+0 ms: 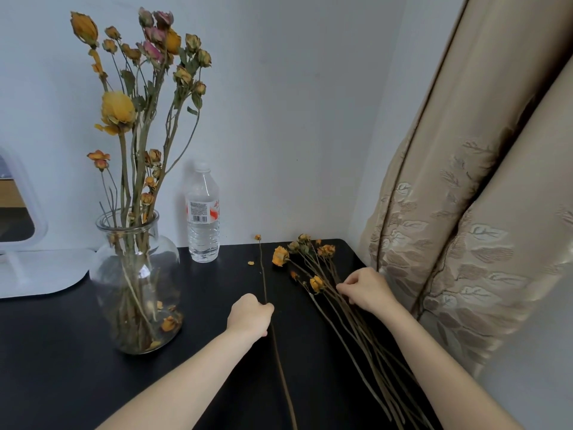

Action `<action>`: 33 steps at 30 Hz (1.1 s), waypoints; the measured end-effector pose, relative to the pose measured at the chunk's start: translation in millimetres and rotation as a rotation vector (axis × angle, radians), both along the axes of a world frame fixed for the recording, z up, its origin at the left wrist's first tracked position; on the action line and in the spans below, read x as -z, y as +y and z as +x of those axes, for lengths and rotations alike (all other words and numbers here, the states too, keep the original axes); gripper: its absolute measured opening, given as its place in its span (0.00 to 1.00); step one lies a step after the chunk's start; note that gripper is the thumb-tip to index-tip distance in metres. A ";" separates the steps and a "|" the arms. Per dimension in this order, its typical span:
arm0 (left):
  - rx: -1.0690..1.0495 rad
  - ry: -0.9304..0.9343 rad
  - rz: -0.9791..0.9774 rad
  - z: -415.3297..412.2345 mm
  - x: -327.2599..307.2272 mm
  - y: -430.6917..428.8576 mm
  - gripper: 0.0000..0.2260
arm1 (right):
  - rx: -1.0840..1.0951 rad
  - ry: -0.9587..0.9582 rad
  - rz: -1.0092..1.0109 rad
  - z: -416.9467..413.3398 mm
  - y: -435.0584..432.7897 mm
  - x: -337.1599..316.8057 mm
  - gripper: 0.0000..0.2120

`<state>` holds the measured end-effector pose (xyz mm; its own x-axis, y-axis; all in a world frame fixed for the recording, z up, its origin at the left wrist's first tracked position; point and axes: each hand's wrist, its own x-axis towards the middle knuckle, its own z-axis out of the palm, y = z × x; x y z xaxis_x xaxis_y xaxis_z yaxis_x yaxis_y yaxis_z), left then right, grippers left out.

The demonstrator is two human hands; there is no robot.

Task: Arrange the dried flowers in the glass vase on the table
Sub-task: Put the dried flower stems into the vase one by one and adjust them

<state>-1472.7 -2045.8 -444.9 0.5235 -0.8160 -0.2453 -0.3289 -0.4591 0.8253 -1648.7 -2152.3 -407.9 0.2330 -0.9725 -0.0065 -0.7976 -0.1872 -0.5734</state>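
Clear lane runs between vase and loose stems
One long stem crosses that lane on the black table; a bottle stands far behind, a curtain crowds the right, and tall blooms fill the vase's mouth.

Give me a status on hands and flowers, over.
Left hand pinches single stem. Right hand grips loose bunch on table. Glass vase part filled. Water bottle at back, off the path.

1. Clear round-bellied glass vase: smooth, glossy.
2. Black flat tabletop: smooth, matt.
3. Clear ribbed plastic water bottle: shiny.
4. Beige embroidered cloth curtain: satiny sheen.
5. Yellow-orange dried flowers: papery, matt.
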 end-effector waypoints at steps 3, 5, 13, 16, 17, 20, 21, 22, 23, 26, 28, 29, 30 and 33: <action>0.008 -0.030 -0.033 3.0 -3.7 4.2 0.18 | -0.008 -0.163 -0.005 2.6 2.4 -10.6 0.12; 0.012 -0.055 -0.062 5.2 -9.5 7.5 0.19 | -0.021 -0.248 -0.003 6.4 4.9 -19.7 0.11; 0.085 -0.126 -0.276 16.7 -47.8 31.5 0.09 | -0.126 -0.531 -0.037 31.7 29.6 -67.0 0.08; 0.133 -0.169 -0.362 20.7 -60.9 46.3 0.07 | -0.163 -0.657 -0.037 43.2 42.9 -85.7 0.08; 0.147 -0.178 -0.385 21.8 -64.5 52.0 0.06 | -0.180 -0.702 -0.039 46.5 47.9 -91.4 0.08; 0.171 -0.201 -0.453 26.3 -75.7 69.9 0.06 | -0.225 -0.803 -0.061 56.1 63.0 -106.5 0.07; 0.175 -0.218 -0.479 28.4 -79.9 75.8 0.06 | -0.243 -0.819 -0.076 59.6 67.5 -111.2 0.07; 0.173 -0.240 -0.504 31.2 -84.7 81.5 0.06 | -0.264 -0.828 -0.093 63.2 71.8 -115.5 0.07; 0.167 -0.263 -0.527 34.5 -90.1 87.2 0.07 | -0.284 -0.833 -0.110 67.2 76.2 -119.4 0.08; 0.145 -0.309 -0.589 46.3 -108.1 104.8 0.06 | -0.326 -0.838 -0.158 78.7 90.0 -129.3 0.08; 0.121 -0.299 -0.648 54.5 -123.3 115.9 0.05 | -0.354 -0.858 -0.187 85.9 98.9 -135.9 0.08; 0.102 -0.292 -0.680 58.7 -132.2 121.1 0.05 | -0.367 -0.873 -0.201 89.4 103.2 -139.8 0.08; 0.083 -0.285 -0.714 63.3 -141.9 125.8 0.05 | -0.381 -0.890 -0.213 92.9 107.2 -144.0 0.08; 0.030 -0.248 -0.813 77.0 -174.1 137.2 0.06 | -0.411 -0.947 -0.236 104.0 117.3 -158.7 0.09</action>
<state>-1395.7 -1908.6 -270.8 0.4598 -0.7032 0.5423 -0.5465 0.2572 0.7970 -1544.7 -2035.0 -249.2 0.3561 -0.7705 0.5287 0.1057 -0.5290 -0.8420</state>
